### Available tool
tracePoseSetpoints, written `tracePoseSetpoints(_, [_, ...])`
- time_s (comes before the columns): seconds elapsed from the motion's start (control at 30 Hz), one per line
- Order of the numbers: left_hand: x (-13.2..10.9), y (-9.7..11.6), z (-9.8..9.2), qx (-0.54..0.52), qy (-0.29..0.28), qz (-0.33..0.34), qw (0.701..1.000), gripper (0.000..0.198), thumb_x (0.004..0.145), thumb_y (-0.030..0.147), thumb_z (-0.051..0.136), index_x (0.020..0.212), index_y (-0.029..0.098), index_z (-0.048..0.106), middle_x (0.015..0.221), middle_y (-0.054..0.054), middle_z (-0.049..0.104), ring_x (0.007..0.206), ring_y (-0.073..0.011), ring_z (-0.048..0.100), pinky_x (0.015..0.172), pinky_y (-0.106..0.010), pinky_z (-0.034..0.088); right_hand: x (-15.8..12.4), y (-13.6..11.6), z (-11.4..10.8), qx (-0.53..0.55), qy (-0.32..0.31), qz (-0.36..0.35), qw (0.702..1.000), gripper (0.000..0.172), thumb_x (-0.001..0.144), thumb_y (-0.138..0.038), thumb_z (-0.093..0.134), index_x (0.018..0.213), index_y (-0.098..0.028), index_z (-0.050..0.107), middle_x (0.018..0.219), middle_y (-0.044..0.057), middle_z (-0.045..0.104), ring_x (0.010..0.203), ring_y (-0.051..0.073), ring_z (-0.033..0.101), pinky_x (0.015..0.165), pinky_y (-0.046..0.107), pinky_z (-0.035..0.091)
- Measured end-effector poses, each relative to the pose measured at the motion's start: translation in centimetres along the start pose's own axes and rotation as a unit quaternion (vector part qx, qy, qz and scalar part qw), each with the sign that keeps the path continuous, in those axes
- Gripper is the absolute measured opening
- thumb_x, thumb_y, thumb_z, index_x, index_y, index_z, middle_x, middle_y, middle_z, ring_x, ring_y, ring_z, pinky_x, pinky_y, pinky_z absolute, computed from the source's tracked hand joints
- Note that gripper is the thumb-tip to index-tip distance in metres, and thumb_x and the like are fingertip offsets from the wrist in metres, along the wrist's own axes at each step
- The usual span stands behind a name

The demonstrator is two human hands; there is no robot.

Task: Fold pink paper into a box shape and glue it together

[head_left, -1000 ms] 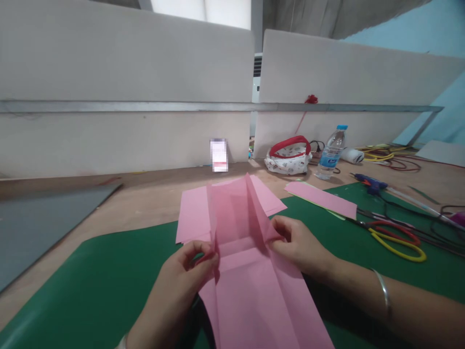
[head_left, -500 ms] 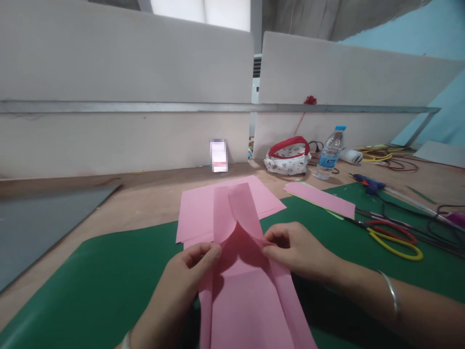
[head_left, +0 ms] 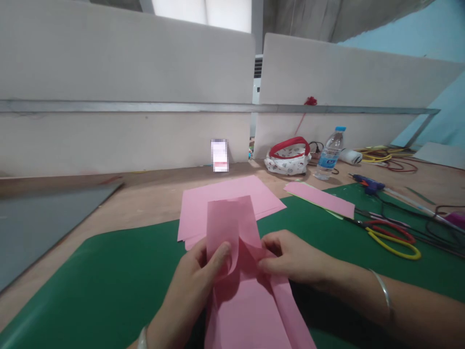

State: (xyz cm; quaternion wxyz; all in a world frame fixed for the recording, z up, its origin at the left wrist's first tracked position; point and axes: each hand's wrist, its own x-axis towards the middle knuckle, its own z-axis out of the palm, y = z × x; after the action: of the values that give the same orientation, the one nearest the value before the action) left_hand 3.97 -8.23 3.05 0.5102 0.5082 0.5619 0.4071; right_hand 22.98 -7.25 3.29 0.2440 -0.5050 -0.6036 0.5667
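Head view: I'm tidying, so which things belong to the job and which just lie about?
Job:
creased pink paper, held by left hand and right hand
probably flat pink paper sheets behind it
possibly red-and-yellow-handled scissors, untouched

Lying about, apparently:
clear plastic bottle with blue cap
white patterned pouch with red trim

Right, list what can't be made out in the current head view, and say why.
Left hand: head view, most fingertips hidden behind the folded pink paper.
Folded pink paper: head view, near end cut off by the bottom edge.
Upright screen: head view, content masked by pixelation.
Bottle label: head view, print too small and blurred.
Purple thing: head view, cut off by the right edge.
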Motion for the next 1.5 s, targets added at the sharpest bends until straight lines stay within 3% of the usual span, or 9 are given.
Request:
tracePoseSetpoints(0.13, [-0.2,-0.3,-0.1,0.004,-0.082,-0.021,0.996,0.045,0.067,0.062,0.062,0.064,0.017,0.060,0.063,-0.004,0.063,0.055,-0.0186,0.054,0.049,-0.026,0.043,-0.4,-0.4,0.1,0.013,-0.033,0.007,0.999,0.013,0.063,-0.012,0.056,0.071,-0.014,0.065,0.067,-0.001,0.060,0.059,0.010,0.053,0.053,0.019,0.039])
tracePoseSetpoints(0.23, [0.0,-0.8,-0.2,0.023,-0.065,0.020,0.997,0.047,0.064,0.065,0.064,0.063,0.017,0.060,0.064,-0.005,0.065,0.054,-0.0197,0.056,0.049,-0.027,0.044,-0.7,-0.7,0.3,0.051,-0.085,0.017,0.995,0.024,0.062,-0.010,0.053,0.079,-0.015,0.069,0.078,0.000,0.065,0.067,0.013,0.059,0.060,0.021,0.044])
tracePoseSetpoints(0.4, [0.0,-1.8,0.1,0.052,-0.046,0.074,0.995,0.047,0.073,0.064,0.054,0.063,0.019,0.062,0.058,-0.003,0.063,0.051,-0.0179,0.053,0.049,-0.025,0.043,-0.8,-0.8,0.9,0.087,-0.097,0.021,0.991,0.029,0.060,-0.008,0.058,0.086,-0.015,0.069,0.082,0.001,0.066,0.068,0.013,0.060,0.061,0.021,0.047])
tracePoseSetpoints(0.57, [-0.4,-2.0,0.3,0.096,-0.014,0.146,0.984,0.030,0.073,0.050,0.061,0.068,0.021,0.066,0.065,-0.001,0.066,0.058,-0.0190,0.056,0.053,-0.024,0.043,-1.2,-1.0,1.7,0.140,-0.067,0.026,0.988,0.028,0.055,-0.010,0.071,0.083,-0.014,0.069,0.074,0.000,0.064,0.063,0.011,0.057,0.059,0.020,0.046])
tracePoseSetpoints(0.8, [-0.7,-1.8,0.7,0.106,-0.013,0.184,0.977,0.022,0.073,0.043,0.063,0.066,0.023,0.062,0.066,0.001,0.065,0.061,-0.0184,0.055,0.059,-0.024,0.043,-0.9,-0.5,3.0,0.052,0.040,-0.090,0.994,0.018,0.063,-0.015,0.069,0.081,-0.014,0.068,0.070,0.001,0.062,0.063,0.012,0.055,0.058,0.022,0.047])
tracePoseSetpoints(1.0, [-0.5,-1.8,-0.1,0.029,-0.092,0.149,0.984,0.037,0.089,0.047,0.041,0.086,0.022,0.068,0.085,-0.004,0.070,0.071,-0.0191,0.059,0.064,-0.026,0.048,-0.7,-0.3,2.2,0.040,0.132,-0.081,0.987,0.011,0.066,-0.009,0.057,0.073,-0.014,0.063,0.068,0.001,0.061,0.061,0.013,0.056,0.054,0.022,0.046])
tracePoseSetpoints(1.13, [-0.1,-1.7,-0.8,-0.127,-0.237,0.061,0.961,0.026,0.086,0.034,0.056,0.107,0.026,0.067,0.102,-0.006,0.069,0.087,-0.0219,0.061,0.082,-0.033,0.048,-0.7,0.0,1.3,0.055,0.174,-0.124,0.975,0.007,0.069,-0.016,0.060,0.076,-0.014,0.063,0.072,0.002,0.062,0.067,0.015,0.057,0.058,0.024,0.047])
tracePoseSetpoints(1.2, [0.0,-1.7,-0.9,-0.171,-0.280,0.016,0.944,0.033,0.081,0.028,0.063,0.115,0.029,0.063,0.105,-0.006,0.068,0.089,-0.0223,0.062,0.083,-0.036,0.048,-0.6,0.2,1.0,0.063,0.181,-0.136,0.972,0.011,0.069,-0.018,0.062,0.079,-0.013,0.063,0.074,0.003,0.062,0.069,0.016,0.058,0.059,0.026,0.048])
tracePoseSetpoints(1.5, [0.2,-2.3,-0.1,-0.187,-0.237,-0.061,0.952,0.023,0.079,0.027,0.065,0.098,0.016,0.072,0.078,-0.006,0.070,0.066,-0.0154,0.057,0.073,-0.033,0.047,-0.2,-0.2,1.1,0.021,0.134,-0.095,0.986,0.013,0.070,-0.017,0.063,0.082,-0.014,0.063,0.078,0.003,0.065,0.074,0.018,0.062,0.061,0.026,0.050])
